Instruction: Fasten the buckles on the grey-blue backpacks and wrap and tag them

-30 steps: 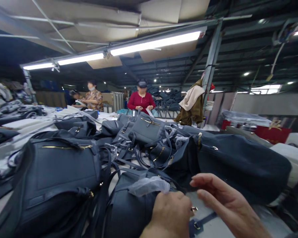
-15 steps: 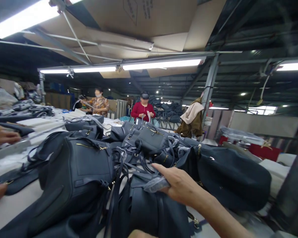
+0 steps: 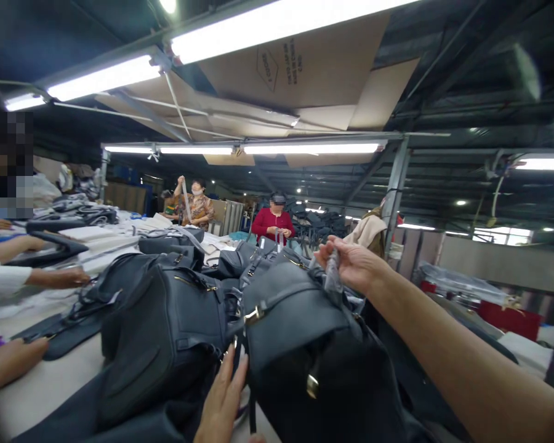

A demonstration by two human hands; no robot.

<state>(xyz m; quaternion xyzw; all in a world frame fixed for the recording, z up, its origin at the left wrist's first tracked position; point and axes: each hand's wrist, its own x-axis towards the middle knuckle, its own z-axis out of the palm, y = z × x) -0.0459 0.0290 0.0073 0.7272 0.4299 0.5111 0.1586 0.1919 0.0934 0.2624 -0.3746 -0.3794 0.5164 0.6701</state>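
Here the pale tabletop (image 3: 41,387) fills the lower left of the frame and runs toward the centre, mostly buried under a heap of dark slate-blue bags. The nearest bag (image 3: 295,314) sits in the lower middle of the frame, its top edge level with your outstretched arm. A second bag (image 3: 166,332) leans just left of it, touching it.

Your right hand (image 3: 351,264), right of centre, is closed in a pinch on a crumpled piece of clear plastic wrap (image 3: 332,277) at the top of the nearest bag. Your left hand (image 3: 224,394), at the bottom centre, is open, its fingers lying flat in the gap between the two bags.

The nearest bag looks soft-sided but thick, so it will likely sag and feel fairly heavy. Its top edge or a strap would give you a firmer hold than the smooth front panel. The wrap is thin, light and slippery, and likely to tear if you jerk it.

By count, two bags are close to you, and several more lie behind in too much of a tangle to number. There is one piece of wrap and one gold clasp (image 3: 311,386) on the nearest bag's front. Two people stand at the centre of the frame, and three co-workers' hands reach in at the left edge.
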